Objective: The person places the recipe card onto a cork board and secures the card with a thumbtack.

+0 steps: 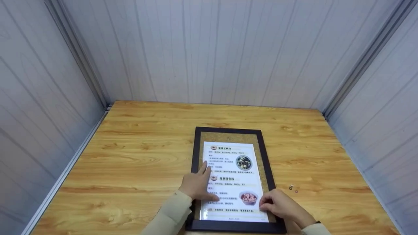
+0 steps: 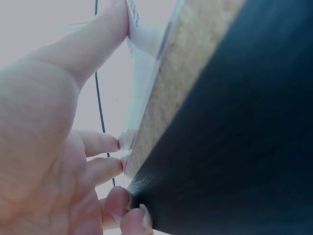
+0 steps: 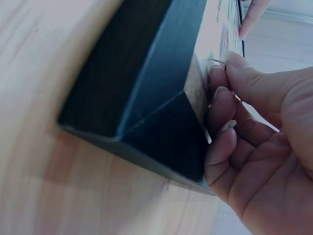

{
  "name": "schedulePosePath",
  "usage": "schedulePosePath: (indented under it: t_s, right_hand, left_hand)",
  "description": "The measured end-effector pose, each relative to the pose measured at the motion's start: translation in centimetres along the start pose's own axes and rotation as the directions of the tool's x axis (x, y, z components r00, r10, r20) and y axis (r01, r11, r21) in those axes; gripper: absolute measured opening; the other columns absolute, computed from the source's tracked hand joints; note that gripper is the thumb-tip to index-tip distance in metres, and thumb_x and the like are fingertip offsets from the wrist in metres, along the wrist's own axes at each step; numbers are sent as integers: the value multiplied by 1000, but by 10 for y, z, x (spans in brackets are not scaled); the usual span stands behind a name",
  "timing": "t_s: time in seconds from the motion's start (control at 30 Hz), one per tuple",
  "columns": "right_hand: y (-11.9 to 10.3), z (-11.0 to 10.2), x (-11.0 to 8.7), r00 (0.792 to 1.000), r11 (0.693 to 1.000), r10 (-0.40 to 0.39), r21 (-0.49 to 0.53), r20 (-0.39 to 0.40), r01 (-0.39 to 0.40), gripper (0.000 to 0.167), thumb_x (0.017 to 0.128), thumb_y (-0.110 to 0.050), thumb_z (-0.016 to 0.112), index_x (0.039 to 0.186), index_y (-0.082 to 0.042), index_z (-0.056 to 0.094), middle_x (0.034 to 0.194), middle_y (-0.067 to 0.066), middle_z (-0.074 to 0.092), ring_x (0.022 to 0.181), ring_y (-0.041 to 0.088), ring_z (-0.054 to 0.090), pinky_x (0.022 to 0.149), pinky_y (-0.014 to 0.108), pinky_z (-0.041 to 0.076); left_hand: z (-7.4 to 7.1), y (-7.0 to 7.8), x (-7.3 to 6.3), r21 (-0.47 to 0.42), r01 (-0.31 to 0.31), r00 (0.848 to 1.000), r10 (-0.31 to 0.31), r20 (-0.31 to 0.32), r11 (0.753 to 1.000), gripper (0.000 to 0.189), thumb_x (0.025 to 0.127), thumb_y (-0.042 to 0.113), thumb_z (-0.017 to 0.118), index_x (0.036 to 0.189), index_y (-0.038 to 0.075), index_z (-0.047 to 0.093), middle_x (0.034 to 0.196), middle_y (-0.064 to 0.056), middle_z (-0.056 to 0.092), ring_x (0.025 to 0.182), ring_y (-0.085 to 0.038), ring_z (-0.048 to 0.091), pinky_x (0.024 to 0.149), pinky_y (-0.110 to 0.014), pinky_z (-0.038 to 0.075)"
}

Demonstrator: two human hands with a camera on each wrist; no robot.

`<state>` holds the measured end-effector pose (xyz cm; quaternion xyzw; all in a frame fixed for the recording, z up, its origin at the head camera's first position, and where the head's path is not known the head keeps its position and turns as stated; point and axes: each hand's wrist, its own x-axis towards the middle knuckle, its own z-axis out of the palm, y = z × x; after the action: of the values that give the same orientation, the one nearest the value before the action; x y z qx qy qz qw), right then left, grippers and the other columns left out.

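A printed sheet (image 1: 228, 195) with recipe-like text and food pictures lies on a dark-framed cork board (image 1: 228, 136). My left hand (image 1: 197, 184) rests over the sheet's left edge, fingers spread; in the left wrist view its thumb (image 2: 105, 32) touches the sheet and other fingertips meet the cork and frame. At the sheet's lower right, my right hand (image 1: 282, 205) pinches a pin between thumb and forefinger. The right wrist view shows the thin metal point of the pin (image 3: 218, 61) at the sheet; its head is hidden by the fingers. Other fingers of that hand lie against the black frame (image 3: 161, 132).
A couple of tiny objects, perhaps pins (image 1: 291, 187), lie on the wooden table (image 1: 130, 156) right of the board. Pale panel walls (image 1: 209, 52) enclose the table at the back and both sides.
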<state>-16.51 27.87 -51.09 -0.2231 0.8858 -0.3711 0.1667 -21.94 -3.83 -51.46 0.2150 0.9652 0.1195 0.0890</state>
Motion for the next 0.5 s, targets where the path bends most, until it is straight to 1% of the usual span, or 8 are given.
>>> schedulePosePath:
  t_s: [0.17,0.3,0.5]
  right_hand:
    - [3,1,0,1000,1000,-21,11,-6,21,8,87,-7,75,78,-7,74,73,-8,68,66,1,54,59,22,45]
    - [4,3,0,999,999,-41,28,-6,41,8,86,-8,75,78,-6,73,73,-8,68,67,1,55,60,22,45]
    - [3,2,-1,1000,997,12,70,19,-13,8,87,-7,75,80,-6,71,75,-7,66,69,3,54,62,22,44]
  left_hand:
    - [1,0,1,1,13,1000,-13,15,1000,120,63,74,78,152,4,38,159,-18,29,62,-19,49,50,-30,32]
    - [0,0,0,1,22,999,-22,26,1000,120,63,74,77,152,5,37,160,-17,28,60,-19,49,49,-29,31]
    - [-3,2,-2,-38,11,999,-9,34,999,120,64,72,78,152,3,37,159,-19,27,61,-19,49,51,-30,34]
